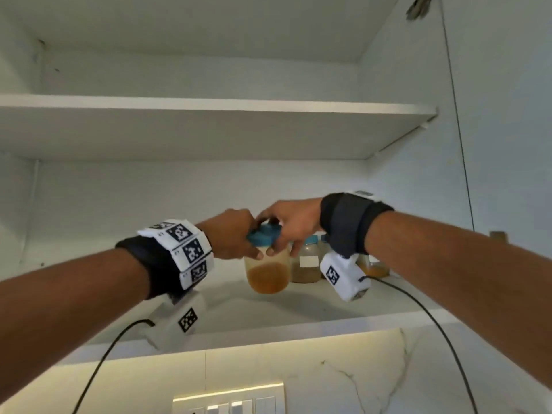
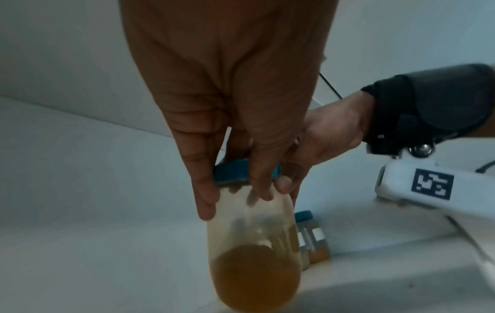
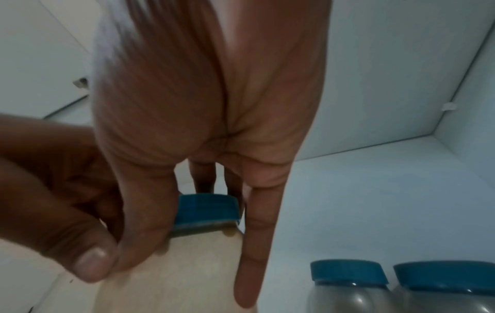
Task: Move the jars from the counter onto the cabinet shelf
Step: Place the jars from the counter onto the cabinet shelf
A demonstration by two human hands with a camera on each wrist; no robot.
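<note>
Both hands held one clear jar with a blue lid and orange stuff inside (image 1: pixel 266 264). The left hand (image 1: pixel 236 234) and right hand (image 1: pixel 291 222) gripped its top, just over the white cabinet shelf (image 1: pixel 268 312). They should lower it slowly (two more blue-lidded jars (image 3: pixel 401 290) stood just past the right hand).

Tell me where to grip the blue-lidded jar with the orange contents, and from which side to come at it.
Grip the jar at its shoulder, just below the blue lid, coming down from above and in front. It stands upright on the cabinet shelf, other jars crowd its right, and both the left hand and right hand already hold it there.
</note>
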